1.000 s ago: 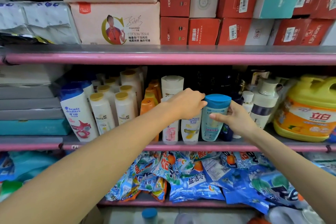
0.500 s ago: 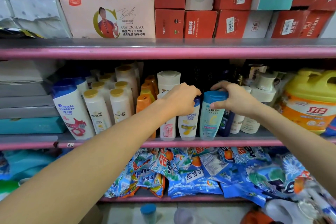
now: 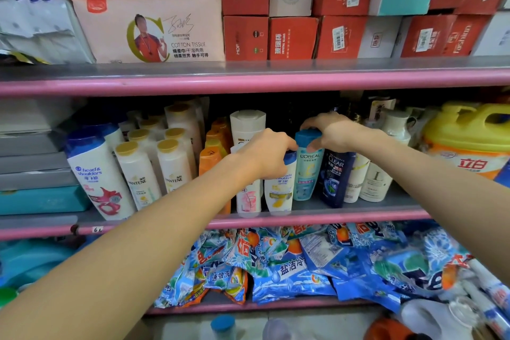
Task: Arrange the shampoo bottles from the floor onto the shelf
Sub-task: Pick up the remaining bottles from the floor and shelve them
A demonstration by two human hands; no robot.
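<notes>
While the teal L'Oreal shampoo bottle with its blue cap (image 3: 307,171) stands upright on the pink-edged middle shelf (image 3: 345,217), the right hand (image 3: 335,132) pinches its cap from above and the left hand (image 3: 266,153), just beside, curls around the neighbouring white Head & Shoulders bottle (image 3: 278,190).

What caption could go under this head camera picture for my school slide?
Right hand grips the teal L'Oreal bottle's cap; left hand holds the small Head & Shoulders bottle on the pink-edged shelf.
</notes>
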